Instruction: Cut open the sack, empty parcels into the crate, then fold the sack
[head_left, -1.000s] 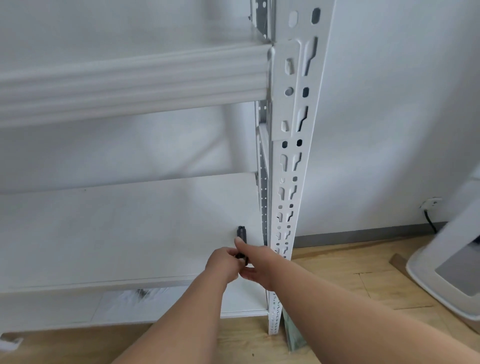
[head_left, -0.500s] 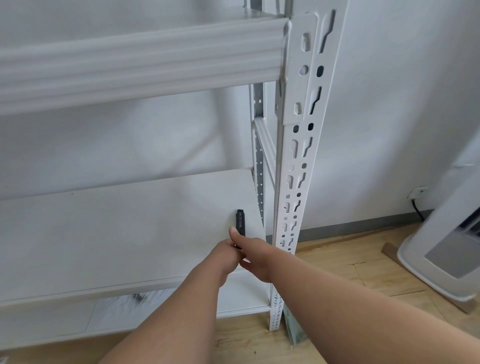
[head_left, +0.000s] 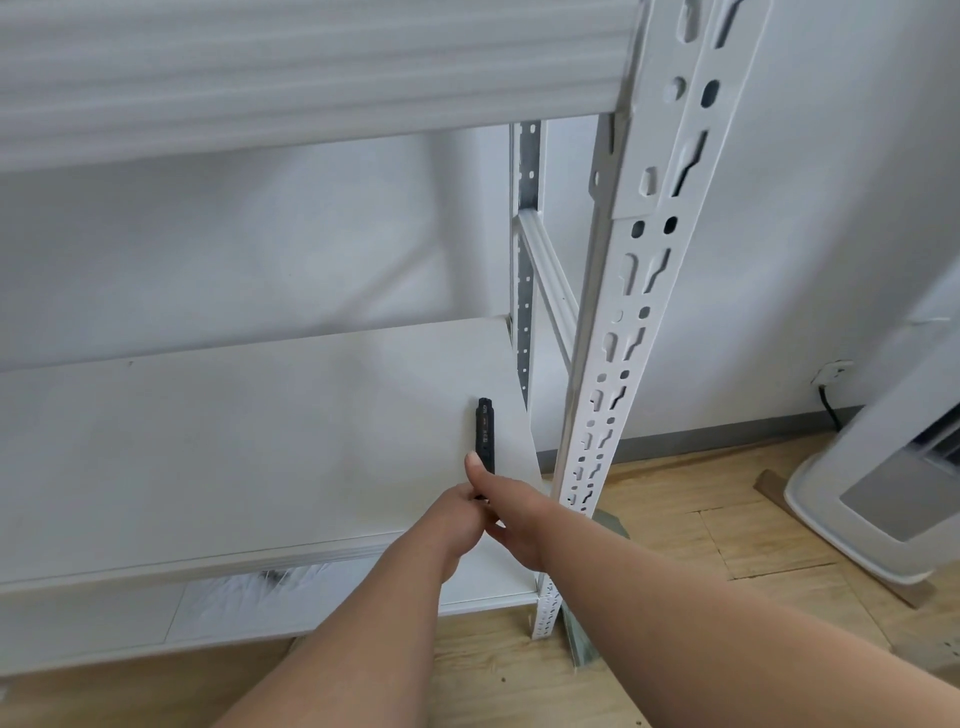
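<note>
Both hands meet at the near right corner of the flat white shelf board (head_left: 249, 447), roughly at five o'clock from the middle of the view. Between them stands a slim black bar-shaped tool, most likely a retractable cutter (head_left: 484, 431), its free end pointing toward twelve o'clock across the board. The right hand (head_left: 511, 514) grips its lower end, thumb laid along the left side of the handle, probably to steady it or work a slider. The left hand (head_left: 457, 519) is curled against the same lower end from nine o'clock; whether it pinches the tool or only braces the other hand is hidden by the overlap of fingers. Held this way, low over the board and with both hands closed in together, the cutter looks like it is being picked up or readied rather than used.

The perforated white metal upright (head_left: 628, 332) of the rack rises at one o'clock from the hands, and a ribbed white crossbeam (head_left: 291, 78) spans the top of the view at eleven o'clock. A white floor appliance on a wooden base (head_left: 883, 488) sits at three o'clock on the pale wooden floor (head_left: 691, 566).

No sack, parcels or crate appear anywhere in view, so the task seems to be at its opening step: fetching the blade.
</note>
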